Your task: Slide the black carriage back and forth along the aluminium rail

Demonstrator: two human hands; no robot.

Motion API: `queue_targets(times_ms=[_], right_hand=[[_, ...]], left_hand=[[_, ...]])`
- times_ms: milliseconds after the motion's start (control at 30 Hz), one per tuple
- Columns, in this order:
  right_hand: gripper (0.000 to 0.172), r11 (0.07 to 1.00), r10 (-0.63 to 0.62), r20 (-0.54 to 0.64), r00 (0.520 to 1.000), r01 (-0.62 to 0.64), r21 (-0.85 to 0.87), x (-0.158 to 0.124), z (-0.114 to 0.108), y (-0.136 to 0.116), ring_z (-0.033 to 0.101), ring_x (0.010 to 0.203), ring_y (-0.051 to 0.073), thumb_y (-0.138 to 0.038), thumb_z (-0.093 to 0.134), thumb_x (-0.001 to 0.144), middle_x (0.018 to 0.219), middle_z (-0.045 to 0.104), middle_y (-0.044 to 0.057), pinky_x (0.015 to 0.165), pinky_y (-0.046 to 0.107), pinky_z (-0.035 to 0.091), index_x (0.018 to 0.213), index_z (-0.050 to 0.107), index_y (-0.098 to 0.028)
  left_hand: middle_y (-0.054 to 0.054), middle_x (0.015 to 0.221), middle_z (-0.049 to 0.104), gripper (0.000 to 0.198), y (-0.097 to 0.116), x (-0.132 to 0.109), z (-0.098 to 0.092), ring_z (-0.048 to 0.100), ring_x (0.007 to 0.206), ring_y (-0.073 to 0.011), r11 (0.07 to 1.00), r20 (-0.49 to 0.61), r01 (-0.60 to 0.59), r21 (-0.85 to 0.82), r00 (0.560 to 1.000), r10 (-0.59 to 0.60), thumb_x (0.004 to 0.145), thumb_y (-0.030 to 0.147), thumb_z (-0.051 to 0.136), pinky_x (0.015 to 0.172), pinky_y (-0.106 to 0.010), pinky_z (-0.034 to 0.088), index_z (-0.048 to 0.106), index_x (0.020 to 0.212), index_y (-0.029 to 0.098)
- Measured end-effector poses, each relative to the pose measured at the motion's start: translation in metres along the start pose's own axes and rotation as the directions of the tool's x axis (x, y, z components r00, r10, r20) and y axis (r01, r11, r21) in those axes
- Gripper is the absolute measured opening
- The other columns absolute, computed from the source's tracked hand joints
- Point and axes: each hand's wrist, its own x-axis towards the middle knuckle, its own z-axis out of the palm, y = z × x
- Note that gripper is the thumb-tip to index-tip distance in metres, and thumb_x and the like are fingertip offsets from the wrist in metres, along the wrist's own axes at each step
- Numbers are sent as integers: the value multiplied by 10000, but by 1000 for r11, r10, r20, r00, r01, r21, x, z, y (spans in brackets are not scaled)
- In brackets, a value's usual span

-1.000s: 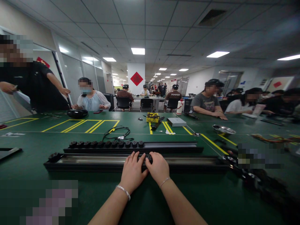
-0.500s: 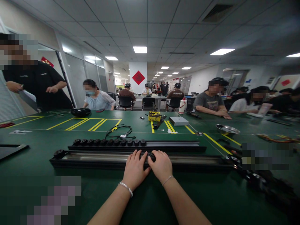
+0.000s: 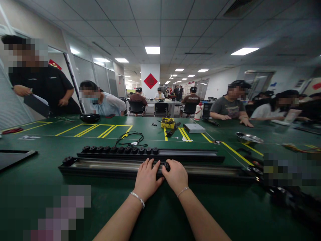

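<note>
A long black rail (image 3: 100,164) with a metallic strip along its channel lies across the green table in front of me. My left hand (image 3: 147,175) rests on its middle, fingers spread over the channel. Beside it, my right hand (image 3: 176,175) is closed with thumb and fingers around a small black round piece (image 3: 167,165) in the channel. The fingers partly hide that piece. At the rail's left end sits a similar black piece (image 3: 67,161). Just behind lies a second black rail (image 3: 188,153), with several black round pieces (image 3: 120,150) lined up along its left part.
Behind the rails are a black cable (image 3: 142,137), a yellow block wrapped in wire (image 3: 168,123), a grey box (image 3: 194,128) and a metal bowl (image 3: 249,137). Dark equipment (image 3: 276,190) lies at the right. Several people sit around the table; one person (image 3: 40,87) stands at the left.
The view has shifted slightly, so everything appears a little farther right. Both hands keep their places on the rail. The seated person at the left has leaned forward.
</note>
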Motion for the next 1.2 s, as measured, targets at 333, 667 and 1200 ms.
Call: queue_targets(times_ms=[333,667,1200], right_hand=[[294,1000,20,1,1000,-20,24,-1,4,3,520,1047,196,-327,469,780,1011,645,65,924,279,352,984,632,-192],[278,999,25,10,1000,-26,38,0,4,4,529,1025,190,-313,459,779,998,645,67,913,270,357,965,626,-190],[259,1000,15,-10,1000,-15,22,0,2,6,540,1023,202,-316,469,769,961,660,69,940,309,312,924,638,-195]], left_hand=[[-65,1335,450,611,-1,0,1,316,1273,-261,1000,-10,0,-7,1000,0,731,468,559,1036,-411,247,412,1292,274],[-75,1330,447,624,-2,0,4,308,1276,-264,1000,-28,-12,-4,1000,12,736,474,556,1036,-414,242,398,1303,266],[-77,1336,441,628,-2,0,3,313,1272,-258,1000,-14,-10,6,1000,10,734,487,555,1036,-398,240,398,1301,268]])
